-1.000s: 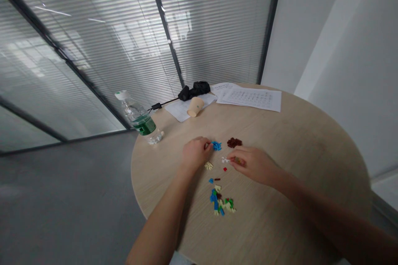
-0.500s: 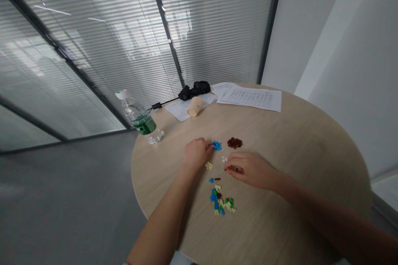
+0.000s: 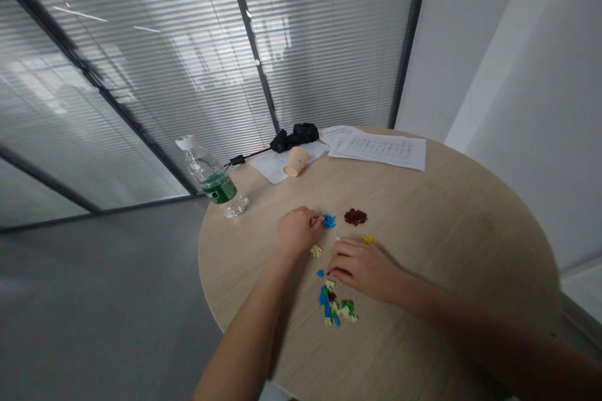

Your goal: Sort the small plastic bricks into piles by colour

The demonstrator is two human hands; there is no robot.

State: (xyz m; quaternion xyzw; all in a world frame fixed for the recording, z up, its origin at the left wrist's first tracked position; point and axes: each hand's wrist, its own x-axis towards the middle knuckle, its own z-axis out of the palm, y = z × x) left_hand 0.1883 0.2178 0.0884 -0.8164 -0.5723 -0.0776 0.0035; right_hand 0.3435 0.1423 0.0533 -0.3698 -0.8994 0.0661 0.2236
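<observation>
At the left edge of a small pile of blue toy bricks (image 3: 328,221), my left hand (image 3: 297,230) has its thumb and fingers closed together; whether a brick is between them is hidden. My right hand (image 3: 364,267) is lower and to the right, fingertips pinched at a small dark brown brick (image 3: 328,274) that is mostly covered. Just left of those fingertips lies a little blue piece (image 3: 320,273). Cream bricks (image 3: 316,250) sit below my left hand. Nearer to me is a mixed group of blue, green, cream and brown bricks (image 3: 327,306), some seemingly joined.
Dark brown bricks (image 3: 355,217) and yellow bricks (image 3: 369,239) lie beyond my right hand. A water bottle (image 3: 219,185) stands at the round table's left edge. Farther back are a tipped paper cup (image 3: 296,161), a black bundle (image 3: 301,135) and printed sheets (image 3: 380,149).
My right hand has moved left and toward me, onto the brown brick, uncovering the yellow bricks and covering most of the white ones. My left hand has barely moved.
</observation>
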